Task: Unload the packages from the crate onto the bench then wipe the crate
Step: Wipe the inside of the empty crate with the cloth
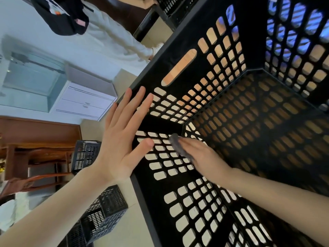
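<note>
Flatly, right hand presses fuzzy cloth on slotted crate.

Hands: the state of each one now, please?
Left hand: open, fingers straight, flat against the crate corner.
Right hand: open, flat fingers pressing a grey cloth on the crate's inner wall.

The big black crate runs off the top, right and bottom edges, so only part of it shows. Most of the grey cloth is hidden under the right hand, and that hand's fingertips are blurry. Something blue shows only through the holes in the far wall, and I cannot tell what it is. The person at the back is cut off by the top edge. The small crates on the floor run off the bottom.
</note>
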